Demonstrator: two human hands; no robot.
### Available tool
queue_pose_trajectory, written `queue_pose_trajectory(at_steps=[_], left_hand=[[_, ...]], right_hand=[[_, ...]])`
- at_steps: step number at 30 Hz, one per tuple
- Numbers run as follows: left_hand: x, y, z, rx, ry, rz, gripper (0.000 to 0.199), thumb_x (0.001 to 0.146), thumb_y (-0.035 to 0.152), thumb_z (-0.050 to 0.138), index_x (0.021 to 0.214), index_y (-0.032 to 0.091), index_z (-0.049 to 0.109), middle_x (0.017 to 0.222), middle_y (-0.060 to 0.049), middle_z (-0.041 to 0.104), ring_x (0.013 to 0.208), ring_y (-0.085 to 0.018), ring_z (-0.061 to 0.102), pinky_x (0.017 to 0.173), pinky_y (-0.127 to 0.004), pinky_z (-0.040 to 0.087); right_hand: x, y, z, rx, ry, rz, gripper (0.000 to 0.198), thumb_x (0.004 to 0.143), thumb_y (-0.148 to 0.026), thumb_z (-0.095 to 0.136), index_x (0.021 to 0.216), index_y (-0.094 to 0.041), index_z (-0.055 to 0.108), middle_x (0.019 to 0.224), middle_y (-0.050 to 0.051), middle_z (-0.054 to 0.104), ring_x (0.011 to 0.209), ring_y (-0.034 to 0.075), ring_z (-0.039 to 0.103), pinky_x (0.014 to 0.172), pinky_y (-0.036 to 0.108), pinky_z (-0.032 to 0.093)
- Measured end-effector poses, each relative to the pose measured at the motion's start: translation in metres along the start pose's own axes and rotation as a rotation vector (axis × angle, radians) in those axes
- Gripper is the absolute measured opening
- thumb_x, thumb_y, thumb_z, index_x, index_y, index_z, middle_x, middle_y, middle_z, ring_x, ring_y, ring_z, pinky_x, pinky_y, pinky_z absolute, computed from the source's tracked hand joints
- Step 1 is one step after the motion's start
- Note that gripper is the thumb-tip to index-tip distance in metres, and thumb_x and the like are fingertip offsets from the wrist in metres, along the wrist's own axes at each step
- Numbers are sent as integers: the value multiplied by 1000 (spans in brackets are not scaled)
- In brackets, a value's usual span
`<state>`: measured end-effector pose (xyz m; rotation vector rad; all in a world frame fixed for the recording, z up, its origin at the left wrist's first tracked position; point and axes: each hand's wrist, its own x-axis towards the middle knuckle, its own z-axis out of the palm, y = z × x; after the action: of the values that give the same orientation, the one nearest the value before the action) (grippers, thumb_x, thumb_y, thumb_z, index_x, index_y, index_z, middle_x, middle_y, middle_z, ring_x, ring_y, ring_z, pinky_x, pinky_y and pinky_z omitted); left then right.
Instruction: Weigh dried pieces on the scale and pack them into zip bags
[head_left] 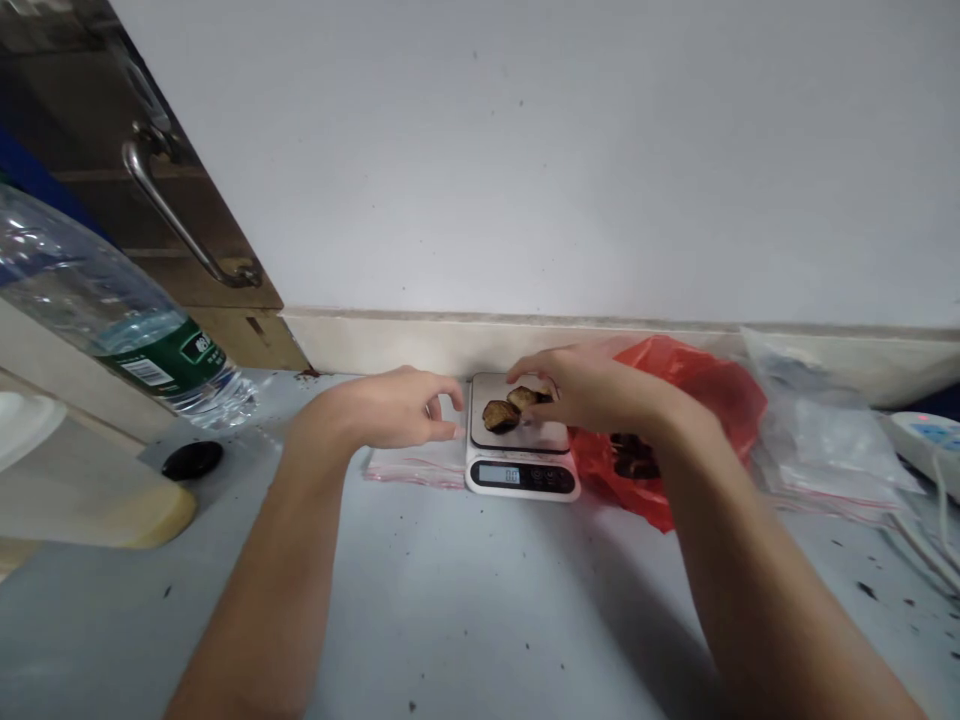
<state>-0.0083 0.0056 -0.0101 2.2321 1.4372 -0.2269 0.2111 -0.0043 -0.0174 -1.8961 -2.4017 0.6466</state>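
Note:
A small white digital scale (523,474) stands against the wall, its screen reading about 0.0. On its metal plate lies a brown dried-looking chunk (500,416) with a dark rim. Just behind it is a second, paler brown chunk (523,398), with the thumb and fingers of my right hand (577,388) around it; the fingertips are partly hidden and blurred. My left hand (409,408) hovers beside the scale's left edge, fingers curved and apart, holding nothing. Under it lie clear zip bags (420,468). Right of the scale, a red plastic bag (675,370) holds more dark pieces (634,455).
More clear zip bags (825,450) lie at the right, beside a white power strip (926,440) with a cable. On the left are a large water bottle (161,345), a whitish translucent container (82,490) and a black round lid (193,460). Dark crumbs dot the grey table (450,600).

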Motion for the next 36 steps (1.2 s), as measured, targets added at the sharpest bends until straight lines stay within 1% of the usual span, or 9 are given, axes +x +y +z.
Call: queue_pose_trajectory(at_steps=[3, 5, 9, 11, 13, 14, 22, 29, 36], left_hand=[[3, 8, 3, 17, -62, -19, 35, 90, 46, 58, 117, 29, 73, 113, -6, 80, 87, -24, 76, 64, -27, 51], [5, 13, 3, 21, -119, -26, 37, 91, 47, 58, 119, 28, 72, 116, -6, 79, 92, -24, 75, 68, -28, 51], [6, 22, 3, 31, -199, -65, 40, 92, 47, 56, 124, 28, 69, 120, -5, 78, 97, -25, 72, 71, -29, 49], [6, 25, 4, 31, -206, -70, 40, 92, 45, 55, 126, 28, 69, 120, -5, 78, 96, -25, 72, 71, -29, 49], [8, 27, 5, 26, -214, -70, 41, 93, 45, 55, 128, 28, 68, 120, -5, 78, 96, -25, 72, 72, -30, 49], [9, 27, 6, 25, -217, -69, 41, 93, 45, 55, 128, 29, 67, 120, -5, 78, 97, -25, 71, 73, -31, 49], [12, 30, 7, 24, -217, -58, 42, 93, 47, 54, 128, 26, 66, 116, -6, 78, 95, -25, 72, 72, -31, 48], [9, 29, 6, 32, -181, -53, 42, 94, 48, 56, 128, 28, 67, 119, -6, 77, 96, -25, 72, 74, -31, 48], [5, 26, 3, 35, -170, -38, 40, 94, 43, 54, 129, 30, 66, 120, -4, 76, 96, -25, 70, 75, -32, 48]], right_hand=[[-23, 12, -19, 37, 170, 53, 27, 96, -29, 61, 120, -25, 73, 105, 4, 79, 89, 20, 72, 75, 27, 51], [-37, 26, -29, -6, 227, 133, 19, 92, -23, 61, 103, -24, 76, 93, 3, 78, 78, 20, 69, 66, 28, 49], [-47, 62, -32, -108, -52, 314, 22, 86, -19, 60, 64, -21, 65, 67, 4, 68, 62, 19, 60, 55, 30, 41], [-42, 75, -25, -67, -141, 325, 15, 83, -18, 64, 68, -20, 65, 74, 5, 71, 70, 21, 65, 59, 30, 45], [-33, 81, -16, -13, -133, 336, 2, 79, -19, 70, 80, -20, 68, 87, 6, 75, 79, 23, 69, 64, 30, 50], [-28, 82, -12, 11, -120, 350, 7, 79, -20, 71, 84, -20, 68, 90, 6, 75, 80, 23, 70, 64, 30, 51], [-11, 58, 3, 91, -129, 435, 11, 78, -17, 69, 69, -20, 64, 68, 4, 69, 66, 21, 67, 54, 28, 49], [-14, 64, -3, 49, -52, 420, 12, 81, -9, 65, 74, -18, 65, 83, 6, 73, 75, 19, 68, 60, 26, 49], [-31, 79, -26, 30, 15, 379, 20, 80, -4, 60, 75, -20, 71, 79, 4, 75, 74, 19, 68, 63, 27, 50]])
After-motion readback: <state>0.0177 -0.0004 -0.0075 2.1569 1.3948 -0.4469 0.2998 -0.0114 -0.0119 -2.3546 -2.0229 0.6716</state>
